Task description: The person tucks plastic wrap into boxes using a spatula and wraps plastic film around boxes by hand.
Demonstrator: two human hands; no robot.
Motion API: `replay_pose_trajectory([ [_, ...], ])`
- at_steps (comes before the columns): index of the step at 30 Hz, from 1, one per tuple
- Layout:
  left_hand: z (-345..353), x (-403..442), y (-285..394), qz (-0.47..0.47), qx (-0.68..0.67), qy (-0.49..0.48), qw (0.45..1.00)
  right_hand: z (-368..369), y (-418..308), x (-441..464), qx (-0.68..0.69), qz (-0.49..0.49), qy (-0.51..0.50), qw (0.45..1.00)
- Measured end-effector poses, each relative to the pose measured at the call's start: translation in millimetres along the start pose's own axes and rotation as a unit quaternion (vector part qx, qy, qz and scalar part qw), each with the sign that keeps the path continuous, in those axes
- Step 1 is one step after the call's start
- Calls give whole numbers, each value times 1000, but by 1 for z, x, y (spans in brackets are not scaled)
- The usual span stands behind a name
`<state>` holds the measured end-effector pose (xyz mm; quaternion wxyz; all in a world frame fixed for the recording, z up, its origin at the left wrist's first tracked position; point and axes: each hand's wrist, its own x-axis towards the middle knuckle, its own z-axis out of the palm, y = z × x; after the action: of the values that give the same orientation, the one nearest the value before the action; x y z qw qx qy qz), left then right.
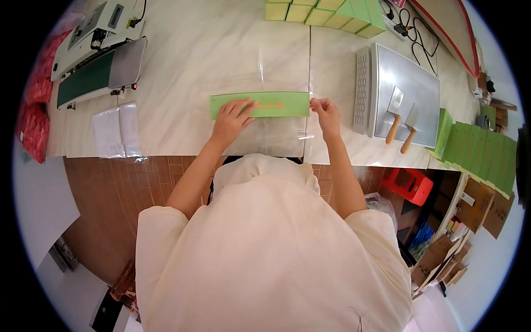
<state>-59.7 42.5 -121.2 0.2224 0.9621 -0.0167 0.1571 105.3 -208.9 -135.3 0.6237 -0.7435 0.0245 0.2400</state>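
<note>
A long green box (287,105) with orange lettering lies on the table in front of me. Clear plastic film (271,133) glints around and in front of it. My left hand (231,117) rests on the left half of the box, its fingers stretched out over the top. At the right end of the box, my right hand (325,113) is closed in a pinch, apparently on the edge of the clear film; the pinched part is too small to see well.
A sealing machine (102,61) and stacked clear bags (117,131) are at left. On the right, a metal-topped unit (409,72) carries two wooden-handled spatulas (393,116). Green boxes (337,16) stand at the back, more green boxes (481,149) at far right. Black cables (417,33) lie behind.
</note>
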Motion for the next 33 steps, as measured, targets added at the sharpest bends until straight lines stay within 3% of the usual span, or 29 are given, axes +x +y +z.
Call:
replay_pose_trajectory([
  [9, 2, -1, 1, 18, 7, 15, 1000, -9, 0, -11, 11, 44, -29, 999],
  [11, 0, -1, 3, 1, 1, -6, 1000, -23, 40, -17, -102, -42, -35, 993],
  [13, -1, -1, 5, 3, -3, -9, 1000, -28, 31, -52, -364, -202, -70, 907],
  [14, -2, 0, 5, 3, -3, -12, 1000, -30, 30, -65, -468, -291, -99, 828],
  [15, -2, -1, 6, 4, -4, -12, 1000, -30, 36, -76, -469, -290, -98, 829],
  [17, -3, -2, 7, -1, 12, -16, 1000, -27, 60, -91, -568, -380, -235, 691],
  [20, -5, -3, 8, -9, 20, -26, 999, -22, 99, -100, -573, -392, -197, 692],
  [28, -12, 2, 10, -10, 1, -49, 999, -33, 104, -93, -495, -404, -203, 742],
  [33, -26, 9, 15, -4, -17, -67, 998, -19, 45, -88, -387, -408, -162, 811],
])
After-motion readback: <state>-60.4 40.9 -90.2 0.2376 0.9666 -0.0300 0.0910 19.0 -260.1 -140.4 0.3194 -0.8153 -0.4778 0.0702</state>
